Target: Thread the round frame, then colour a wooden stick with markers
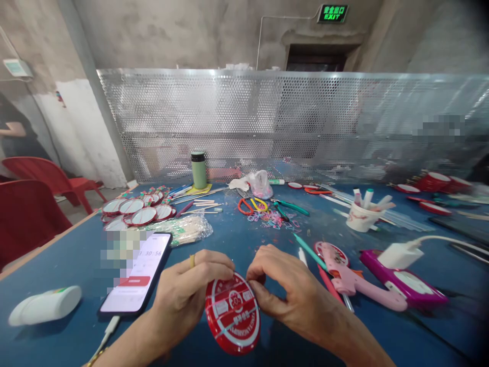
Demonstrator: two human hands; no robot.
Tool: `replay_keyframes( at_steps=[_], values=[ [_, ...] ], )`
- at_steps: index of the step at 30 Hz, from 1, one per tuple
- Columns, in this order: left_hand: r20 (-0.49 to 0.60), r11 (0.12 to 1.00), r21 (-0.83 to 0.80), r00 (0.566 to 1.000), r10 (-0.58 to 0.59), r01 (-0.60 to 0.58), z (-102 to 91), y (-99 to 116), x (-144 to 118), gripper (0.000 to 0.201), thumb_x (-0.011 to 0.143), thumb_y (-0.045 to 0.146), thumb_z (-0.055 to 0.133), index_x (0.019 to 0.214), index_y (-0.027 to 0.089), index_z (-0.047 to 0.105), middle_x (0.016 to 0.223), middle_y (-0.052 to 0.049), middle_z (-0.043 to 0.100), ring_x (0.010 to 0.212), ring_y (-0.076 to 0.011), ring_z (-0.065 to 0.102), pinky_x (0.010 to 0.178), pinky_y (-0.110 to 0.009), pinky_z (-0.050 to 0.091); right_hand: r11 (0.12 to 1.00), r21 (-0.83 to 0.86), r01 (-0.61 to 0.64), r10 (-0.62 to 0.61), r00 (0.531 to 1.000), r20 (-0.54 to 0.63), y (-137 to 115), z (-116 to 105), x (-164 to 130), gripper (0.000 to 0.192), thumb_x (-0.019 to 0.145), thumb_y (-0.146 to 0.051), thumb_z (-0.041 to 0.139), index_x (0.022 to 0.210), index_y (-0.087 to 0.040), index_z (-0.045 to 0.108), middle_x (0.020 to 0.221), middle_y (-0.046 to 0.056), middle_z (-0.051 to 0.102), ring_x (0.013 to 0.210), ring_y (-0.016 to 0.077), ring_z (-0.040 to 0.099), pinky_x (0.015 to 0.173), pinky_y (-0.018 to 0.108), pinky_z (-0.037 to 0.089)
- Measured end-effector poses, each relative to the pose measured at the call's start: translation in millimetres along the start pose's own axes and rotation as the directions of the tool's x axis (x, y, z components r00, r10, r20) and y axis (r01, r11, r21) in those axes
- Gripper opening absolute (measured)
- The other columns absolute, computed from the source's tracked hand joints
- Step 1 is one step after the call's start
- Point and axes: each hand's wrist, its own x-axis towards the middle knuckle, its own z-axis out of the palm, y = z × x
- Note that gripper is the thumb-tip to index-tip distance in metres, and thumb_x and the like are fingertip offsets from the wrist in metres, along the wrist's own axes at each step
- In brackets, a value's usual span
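A round red tin lid (233,311) with white printing is held tilted above the blue table, its printed face towards me. My left hand (187,285), with a ring on one finger, grips the lid by its upper left edge. At the lid's upper right edge, the thumb and fingers of my right hand (282,285) are pinched together. Whatever lies between those fingertips is hidden or too small to make out. To the right of my right hand, a pink glue gun (355,280) lies beside another red lid (340,251).
A lit phone (133,275) and a white bottle (46,305) lie at left. Farther back are several round white-faced pieces (144,215), scissors (252,205), pliers (290,206), a green flask (198,171) and a cup of pens (361,218). A purple power strip (405,283) sits at right.
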Motion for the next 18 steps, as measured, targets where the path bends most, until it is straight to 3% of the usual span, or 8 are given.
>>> replay_keyframes(
  at_steps=[18],
  values=[
    [-0.004, 1.0, 0.012, 1.0, 0.003, -0.003, -1.0, 1.1, -0.6, 0.02, 0.092, 0.002, 0.049, 0.094, 0.012, 0.066, 0.087, -0.009, 0.072, 0.081, -0.0121, 0.07, 0.071, -0.017, 0.056, 0.994, 0.025, -0.106, 0.105, 0.994, 0.04, -0.9, 0.1, -2.6, 0.016, 0.088, -0.007, 0.056, 0.081, -0.02, 0.051, 0.078, -0.004, 0.056, 0.073, 0.0115, 0.052, 0.075, 0.025, 0.039]
  ],
)
